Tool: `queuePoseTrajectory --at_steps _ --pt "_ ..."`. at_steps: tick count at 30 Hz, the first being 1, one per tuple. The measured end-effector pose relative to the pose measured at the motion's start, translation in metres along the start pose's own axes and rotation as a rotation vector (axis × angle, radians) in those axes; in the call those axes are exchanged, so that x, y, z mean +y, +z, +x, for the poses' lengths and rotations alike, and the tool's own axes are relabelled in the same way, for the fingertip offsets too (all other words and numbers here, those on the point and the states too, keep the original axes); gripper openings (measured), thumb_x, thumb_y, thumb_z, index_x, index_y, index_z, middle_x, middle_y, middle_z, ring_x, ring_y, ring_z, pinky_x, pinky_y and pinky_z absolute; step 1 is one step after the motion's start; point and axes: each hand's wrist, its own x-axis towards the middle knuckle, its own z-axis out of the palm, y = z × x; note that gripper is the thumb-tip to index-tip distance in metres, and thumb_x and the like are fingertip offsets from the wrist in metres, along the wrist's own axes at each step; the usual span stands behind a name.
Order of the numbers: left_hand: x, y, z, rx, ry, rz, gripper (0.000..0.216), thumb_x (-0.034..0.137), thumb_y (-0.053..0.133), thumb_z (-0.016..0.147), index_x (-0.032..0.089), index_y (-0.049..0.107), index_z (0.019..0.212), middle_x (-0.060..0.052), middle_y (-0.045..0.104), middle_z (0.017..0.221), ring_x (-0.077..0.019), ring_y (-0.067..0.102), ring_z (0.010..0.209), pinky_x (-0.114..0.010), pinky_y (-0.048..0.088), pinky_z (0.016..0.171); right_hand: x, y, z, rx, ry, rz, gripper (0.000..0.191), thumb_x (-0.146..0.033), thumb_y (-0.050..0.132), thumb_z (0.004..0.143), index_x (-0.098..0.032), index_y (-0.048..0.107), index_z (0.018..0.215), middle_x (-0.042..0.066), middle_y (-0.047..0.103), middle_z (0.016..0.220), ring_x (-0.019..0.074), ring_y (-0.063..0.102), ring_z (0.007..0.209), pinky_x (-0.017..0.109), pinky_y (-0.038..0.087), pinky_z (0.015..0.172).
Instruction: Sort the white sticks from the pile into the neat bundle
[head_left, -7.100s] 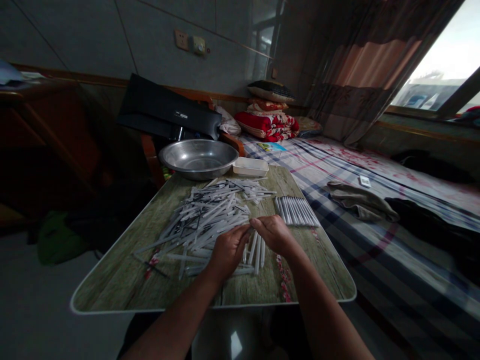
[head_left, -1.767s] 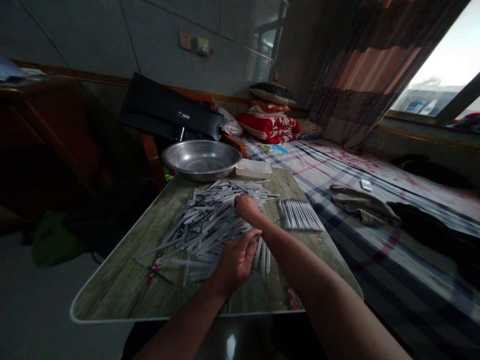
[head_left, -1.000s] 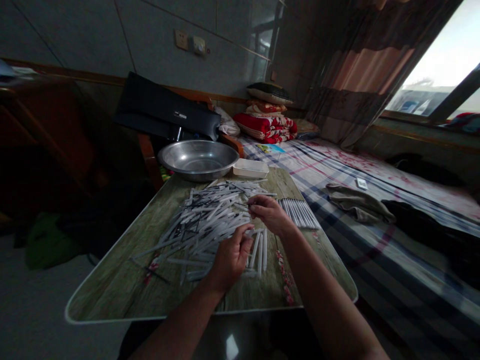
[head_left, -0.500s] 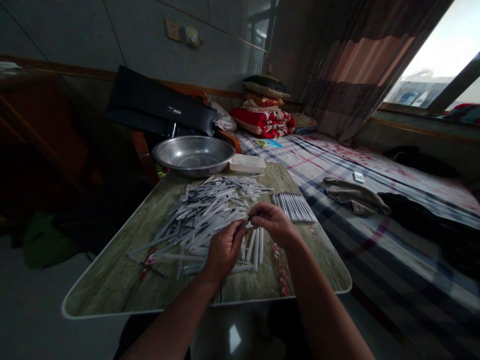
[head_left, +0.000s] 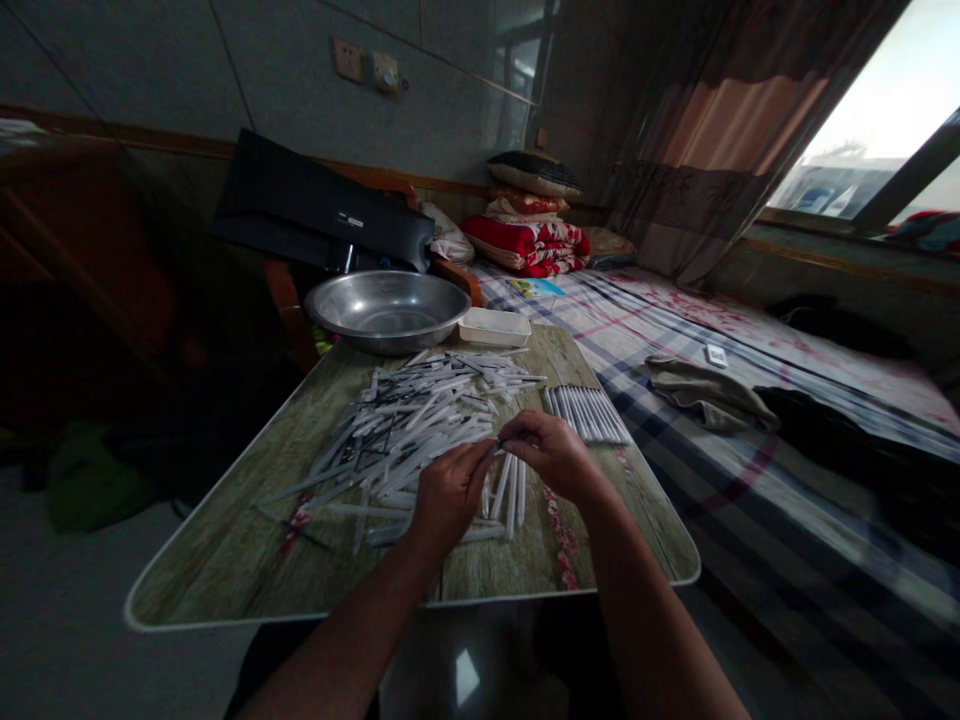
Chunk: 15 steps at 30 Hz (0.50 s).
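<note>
A loose heap of thin white tubes (head_left: 420,415) mixed with dark thin rods lies across a small wood-patterned table (head_left: 225,560). My left hand (head_left: 444,495) and my right hand (head_left: 547,452) meet above the near edge of the heap. Both are pinched on a thin piece (head_left: 491,450) held between them; I cannot make out whether it is one piece or two. Under the hands lie a few white tubes (head_left: 512,490) side by side. A neat row of white tubes (head_left: 589,413) sits at the table's right edge.
A steel basin (head_left: 388,308) and a shallow white tray (head_left: 495,326) stand at the table's far end. A bed with a striped sheet (head_left: 675,330), a crumpled cloth (head_left: 709,393) and folded red bedding (head_left: 529,240) lies to the right. A dark flat case (head_left: 322,215) leans behind the basin.
My right hand reached far into the heap, then drew back and met my left hand with a thin piece. In the last half second both hands barely moved.
</note>
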Motion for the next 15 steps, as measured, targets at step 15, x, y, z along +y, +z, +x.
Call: queuePoseTrajectory --at_steps 15 --pt "0.004 0.0 -0.002 -0.085 -0.012 -0.025 0.024 0.024 0.047 0.095 0.019 0.066 0.11 -0.007 0.073 0.097 -0.0184 0.069 0.09 -0.03 0.054 0.082 0.005 0.003 -0.007 -0.037 0.021 0.009 0.027 -0.036 0.044 0.093 -0.019 0.056 0.076 0.0 0.054 0.067 0.0124 0.048 0.062 0.024 0.035 0.059"
